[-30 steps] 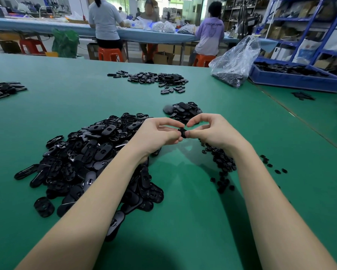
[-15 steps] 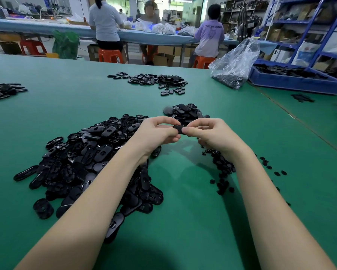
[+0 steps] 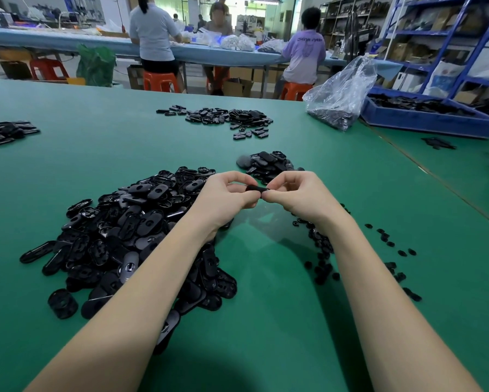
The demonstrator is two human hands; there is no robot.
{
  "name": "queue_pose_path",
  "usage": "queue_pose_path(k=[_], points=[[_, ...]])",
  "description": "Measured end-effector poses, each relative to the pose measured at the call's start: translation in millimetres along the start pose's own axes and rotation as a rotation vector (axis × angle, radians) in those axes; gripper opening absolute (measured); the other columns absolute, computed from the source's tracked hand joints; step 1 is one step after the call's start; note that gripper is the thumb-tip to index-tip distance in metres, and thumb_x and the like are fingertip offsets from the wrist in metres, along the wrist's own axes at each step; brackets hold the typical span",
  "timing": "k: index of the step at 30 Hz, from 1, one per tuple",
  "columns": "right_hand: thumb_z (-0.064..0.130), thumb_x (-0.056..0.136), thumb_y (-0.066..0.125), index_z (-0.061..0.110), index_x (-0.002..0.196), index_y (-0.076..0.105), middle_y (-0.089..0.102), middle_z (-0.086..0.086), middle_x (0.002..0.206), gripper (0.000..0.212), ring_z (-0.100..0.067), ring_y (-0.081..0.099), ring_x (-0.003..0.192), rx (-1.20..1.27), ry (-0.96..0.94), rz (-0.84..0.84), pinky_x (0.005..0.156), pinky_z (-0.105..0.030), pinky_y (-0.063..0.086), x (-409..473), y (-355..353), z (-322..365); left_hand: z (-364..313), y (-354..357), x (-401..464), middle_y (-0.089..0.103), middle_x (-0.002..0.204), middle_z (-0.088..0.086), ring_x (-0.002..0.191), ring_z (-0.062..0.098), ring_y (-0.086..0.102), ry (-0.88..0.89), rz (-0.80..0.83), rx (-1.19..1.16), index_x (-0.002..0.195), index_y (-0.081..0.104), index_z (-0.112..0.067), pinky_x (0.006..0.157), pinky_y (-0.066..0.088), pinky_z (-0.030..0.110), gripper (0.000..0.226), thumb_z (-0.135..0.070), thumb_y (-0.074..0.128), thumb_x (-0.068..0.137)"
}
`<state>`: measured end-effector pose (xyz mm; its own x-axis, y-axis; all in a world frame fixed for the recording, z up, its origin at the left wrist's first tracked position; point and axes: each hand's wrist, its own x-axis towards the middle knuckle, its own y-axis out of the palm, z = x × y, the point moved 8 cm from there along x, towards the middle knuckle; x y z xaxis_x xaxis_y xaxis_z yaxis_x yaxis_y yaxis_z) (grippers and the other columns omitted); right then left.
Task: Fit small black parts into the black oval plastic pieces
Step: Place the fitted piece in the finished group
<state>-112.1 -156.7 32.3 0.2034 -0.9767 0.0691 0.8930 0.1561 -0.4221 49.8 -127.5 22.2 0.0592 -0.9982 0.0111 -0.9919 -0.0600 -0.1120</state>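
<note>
oval piece (image 3: 256,189) sat pinched between left hand (image 3: 228,197) and right hand (image 3: 297,193), above the table. any small part was hidden; uneven thumb pressure risked it popping free.

Heaped black oval plastic pieces (image 3: 130,230) look smooth, slightly glossy; green table mat (image 3: 265,321) matt; clear plastic bag (image 3: 339,91) crinkled, shiny.

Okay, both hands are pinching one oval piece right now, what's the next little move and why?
Probably a final squeeze to seat the insert: the left hand and right hand pinch the oval piece from opposite ends. Whether it has seated is hidden. Then likely drop it on the small pile behind.
</note>
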Motion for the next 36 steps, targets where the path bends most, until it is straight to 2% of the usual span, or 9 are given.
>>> queue_pose_path(k=[7, 13, 16, 20, 24, 26, 29, 33, 36], points=[[0.021, 0.081, 0.078, 0.021, 0.074, 0.065, 0.052, 0.017, 0.053, 0.015, -0.002, 0.04, 0.044, -0.017, -0.014, -0.053, 0.043, -0.016, 0.033, 1.4, 3.9, -1.7, -0.5, -2.7, 0.1, 0.076, 0.081, 0.004, 0.072, 0.015, 0.067, 0.013, -0.057, 0.085, 0.096, 0.068, -0.019, 0.075, 0.05, 0.029, 0.014, -0.009, 0.074, 0.088], [0.023, 0.079, 0.08, 0.022, 0.07, 0.062, 0.053, 0.019, 0.048, 0.02, 0.001, 0.044, 0.042, -0.038, -0.086, -0.154, 0.044, -0.009, 0.034, -2.3, 6.5, 5.9, -5.2, -7.0, 2.4, 0.072, 0.078, -0.003, 0.069, 0.012, 0.063, 0.057, -0.11, 0.174, 0.094, 0.068, -0.024, 0.064, 0.047, 0.024, 0.014, -0.014, 0.073, 0.086], [0.023, 0.081, 0.079, 0.024, 0.073, 0.064, 0.057, 0.017, 0.056, 0.018, 0.002, 0.045, 0.044, -0.035, -0.111, -0.16, 0.044, -0.008, 0.034, -2.1, 6.8, 8.8, -7.0, -9.3, 2.8, 0.073, 0.071, -0.004, 0.068, 0.016, 0.064, 0.078, -0.096, 0.157, 0.092, 0.068, -0.025, 0.068, 0.049, 0.029, 0.014, -0.014, 0.073, 0.085], [0.024, 0.086, 0.078, 0.031, 0.095, 0.068, 0.066, 0.01, 0.079, 0.015, -0.003, 0.049, 0.049, -0.065, -0.128, -0.01, 0.043, -0.01, 0.034, -3.3, 8.1, 10.4, 1.1, -10.9, 4.4, 0.075, 0.071, 0.0, 0.069, 0.022, 0.06, 0.049, -0.093, 0.094, 0.096, 0.068, -0.022, 0.073, 0.048, 0.037, 0.014, -0.014, 0.073, 0.085], [0.018, 0.084, 0.078, 0.035, 0.095, 0.067, 0.069, 0.011, 0.078, 0.022, -0.006, 0.044, 0.049, -0.156, -0.201, -0.002, 0.054, -0.014, 0.041, -3.9, 7.6, 9.8, 7.2, -9.4, 6.8, 0.077, 0.076, -0.001, 0.071, 0.016, 0.07, 0.014, -0.081, 0.052, 0.099, 0.067, -0.021, 0.091, 0.057, 0.045, 0.016, -0.016, 0.07, 0.085], [0.02, 0.083, 0.078, 0.036, 0.093, 0.068, 0.07, 0.015, 0.074, 0.021, -0.004, 0.046, 0.048, -0.197, -0.197, -0.037, 0.056, -0.016, 0.043, -3.1, 5.5, 5.3, 8.8, -7.9, 7.4, 0.078, 0.079, -0.001, 0.073, 0.014, 0.073, 0.01, -0.065, 0.042, 0.103, 0.066, -0.02, 0.094, 0.058, 0.045, 0.016, -0.018, 0.069, 0.087], [0.026, 0.081, 0.077, 0.036, 0.09, 0.068, 0.07, 0.02, 0.077, 0.016, -0.004, 0.057, 0.052, -0.283, -0.13, -0.132, 0.059, -0.024, 0.05, 0.0, -8.2, -5.7, 5.9, -6.5, 6.5, 0.076, 0.083, 0.0, 0.085, 0.022, 0.073, 0.044, -0.077, 0.173, 0.1, 0.066, -0.023, 0.091, 0.058, 0.045, 0.01, -0.021, 0.067, 0.09], [0.031, 0.08, 0.074, 0.034, 0.085, 0.07, 0.071, 0.017, 0.079, 0.008, -0.009, 0.068, 0.083, -0.366, 0.044, -0.313, 0.073, -0.029, 0.053, 6.1, -40.4, -24.3, -5.9, 14.5, 0.7, 0.069, 0.09, -0.013, 0.084, 0.005, 0.065, 0.2, -0.008, 0.561, 0.098, 0.07, -0.026, 0.086, 0.049, 0.022, 0.012, -0.021, 0.06, 0.094], [0.036, 0.081, 0.074, 0.034, 0.088, 0.072, 0.072, 0.019, 0.085, 0.008, -0.012, 0.066, 0.092, -0.429, 0.141, -0.386, 0.075, -0.028, 0.046, 9.8, -49.5, -34.6, -1.8, 36.3, -6.8, 0.062, 0.084, -0.018, 0.084, 0.007, 0.061, 0.244, 0.096, 0.729, 0.102, 0.069, -0.029, 0.085, 0.048, 0.025, 0.016, -0.025, 0.054, 0.096]])
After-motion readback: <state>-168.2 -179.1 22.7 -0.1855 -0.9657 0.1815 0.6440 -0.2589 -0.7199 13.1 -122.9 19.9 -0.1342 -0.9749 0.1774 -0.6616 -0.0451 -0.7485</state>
